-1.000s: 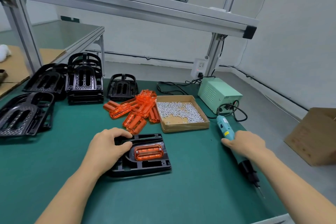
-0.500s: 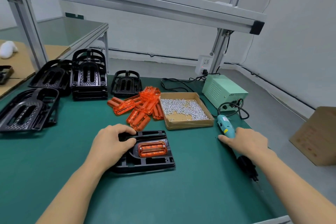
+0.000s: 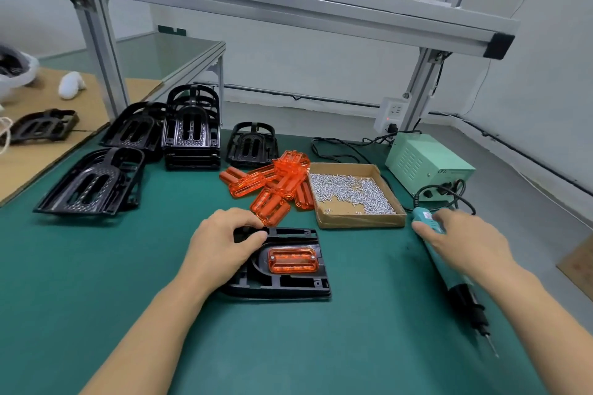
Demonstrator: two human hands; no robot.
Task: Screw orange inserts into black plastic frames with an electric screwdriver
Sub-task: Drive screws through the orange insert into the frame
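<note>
Black frame (image 3: pixel 282 279) lies flat on green mat (image 3: pixel 96 282), near centre, orange insert (image 3: pixel 292 260) seated in it. Left hand (image 3: pixel 221 247) grips the frame's far-left corner, fingers curled. Right hand (image 3: pixel 465 242) rests over electric screwdriver (image 3: pixel 462 285) lying on the mat at right; fingers loosely spread. Far: loose inserts (image 3: pixel 272 186), screw box (image 3: pixel 356 196), stacked frames (image 3: pixel 191 135).

Green bench mat (image 3: pixel 96 282): black frame (image 3: pixel 288 285) under left hand (image 3: pixel 221 247), screwdriver (image 3: pixel 449 269) under right hand (image 3: pixel 465 240); beyond hands, orange inserts (image 3: pixel 272 186), screw box (image 3: pixel 356 199).
</note>
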